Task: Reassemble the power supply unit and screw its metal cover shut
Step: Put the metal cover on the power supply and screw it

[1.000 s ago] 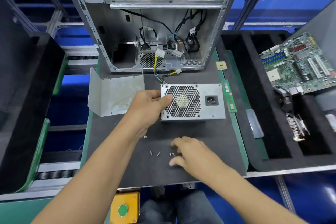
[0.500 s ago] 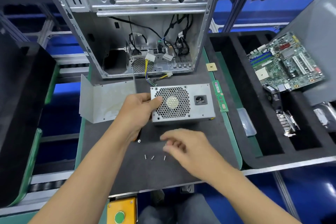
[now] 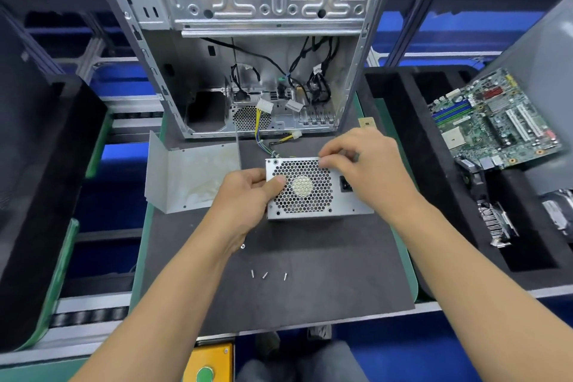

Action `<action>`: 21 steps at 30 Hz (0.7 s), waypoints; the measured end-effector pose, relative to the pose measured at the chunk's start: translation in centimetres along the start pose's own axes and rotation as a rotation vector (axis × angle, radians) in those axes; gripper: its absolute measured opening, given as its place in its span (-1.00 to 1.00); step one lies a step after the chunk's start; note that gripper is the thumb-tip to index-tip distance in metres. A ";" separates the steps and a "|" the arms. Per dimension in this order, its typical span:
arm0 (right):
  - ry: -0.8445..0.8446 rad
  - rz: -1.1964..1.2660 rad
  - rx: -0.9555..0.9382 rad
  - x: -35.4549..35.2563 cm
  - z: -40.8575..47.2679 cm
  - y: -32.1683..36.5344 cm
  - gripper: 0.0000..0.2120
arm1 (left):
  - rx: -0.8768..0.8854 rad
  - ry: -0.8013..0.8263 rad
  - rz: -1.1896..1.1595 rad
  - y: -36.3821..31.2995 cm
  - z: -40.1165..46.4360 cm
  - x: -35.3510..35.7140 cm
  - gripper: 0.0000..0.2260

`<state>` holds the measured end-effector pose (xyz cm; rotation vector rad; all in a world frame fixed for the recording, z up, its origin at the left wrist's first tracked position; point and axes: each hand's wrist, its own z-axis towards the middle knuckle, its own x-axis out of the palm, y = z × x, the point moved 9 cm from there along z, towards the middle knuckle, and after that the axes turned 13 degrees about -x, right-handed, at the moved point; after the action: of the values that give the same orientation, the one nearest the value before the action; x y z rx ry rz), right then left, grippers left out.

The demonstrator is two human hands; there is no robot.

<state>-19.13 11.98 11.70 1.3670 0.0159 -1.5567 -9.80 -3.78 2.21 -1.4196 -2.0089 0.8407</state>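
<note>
The grey power supply unit (image 3: 313,205) lies on the dark mat (image 3: 310,288), fan grille facing up, its wires running back toward the case. My left hand (image 3: 245,198) grips its left side with the thumb on the grille. At the unit's top edge, my right hand (image 3: 369,170) has its fingertips pinched together, apparently on a small screw that I cannot see. Three loose screws (image 3: 265,275) lie on the mat nearer to me, and one small one (image 3: 242,246) sits by my left wrist. A bent metal cover sheet (image 3: 192,177) lies to the unit's left.
An open computer case (image 3: 248,9) stands behind the unit with cables hanging inside. Black foam trays (image 3: 403,139) on the right hold a motherboard (image 3: 496,124) and other parts. A small chip (image 3: 367,125) lies near the case. A yellow button box (image 3: 210,363) sits below the mat.
My right hand picked a screw from the row on the mat and moved up to the unit's top edge. One screw fewer lies there. My left hand kept its grip.
</note>
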 end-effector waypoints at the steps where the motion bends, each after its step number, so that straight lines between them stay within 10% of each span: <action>1: 0.008 0.005 -0.020 0.4 0.3 0.5 -0.96 | 0.004 0.003 -0.002 0.0 0.0 0.0 -0.89; 21: 0.238 -0.163 -0.144 5.1 4.0 5.1 -0.98 | 0.048 -0.041 0.014 -0.5 0.1 -0.3 -0.90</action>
<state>-17.79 3.85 12.23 1.4566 0.3872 -1.4853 -10.06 -4.16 2.50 -1.4024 -1.9975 0.9249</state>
